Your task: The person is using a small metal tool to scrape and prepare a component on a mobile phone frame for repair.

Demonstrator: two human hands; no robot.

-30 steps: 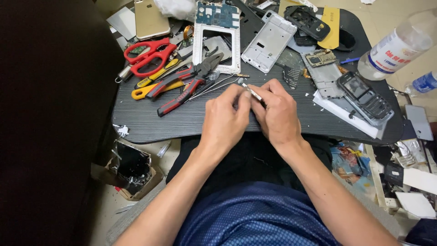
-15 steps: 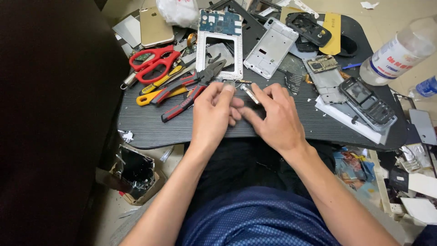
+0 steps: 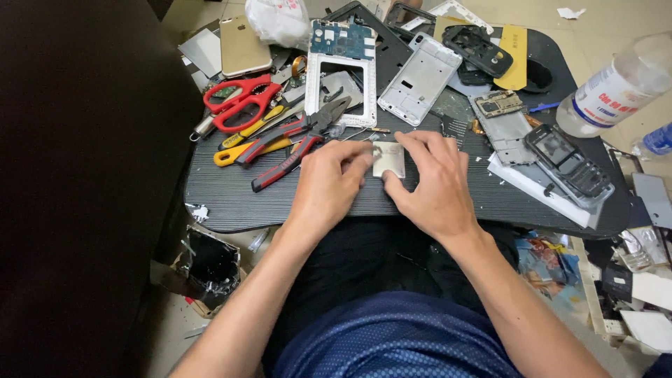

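Lap-table workbench, seen from above.

Obscured or cut off: the left third of the view is a dark mass, nothing legible in it. A clear plastic bottle point(image 3: 616, 91) runs off the right edge. A white plastic bag point(image 3: 278, 21) and several black frames are cropped by the top edge. The undersides of both hands are hidden, and the lower edge of the held part is covered by fingers.

Item in hand: a small metal plate point(image 3: 388, 159), squarish, pale silver-grey with a dull sheen, its surface detail too fine to make out. It sits just above the near middle of the black table point(image 3: 224, 199), between the two hands.

Left hand point(image 3: 329, 183): fingers curled, tips pinching the plate's left edge.

Right hand point(image 3: 430, 183): fingers spread over the plate's right side and top, thumb beneath, gripping it.

Adjacent stock, left of the hands: red-handled pliers point(image 3: 297, 143), touching yellow-handled tools; red scissors point(image 3: 239, 101) beyond them; a gold phone point(image 3: 241, 45) further back.

Behind the hands: a white phone frame with blue circuit board point(image 3: 341, 70) and a silver back panel point(image 3: 418, 78).

Right: a dark keypad phone housing point(image 3: 568, 166) lying on white sheet.
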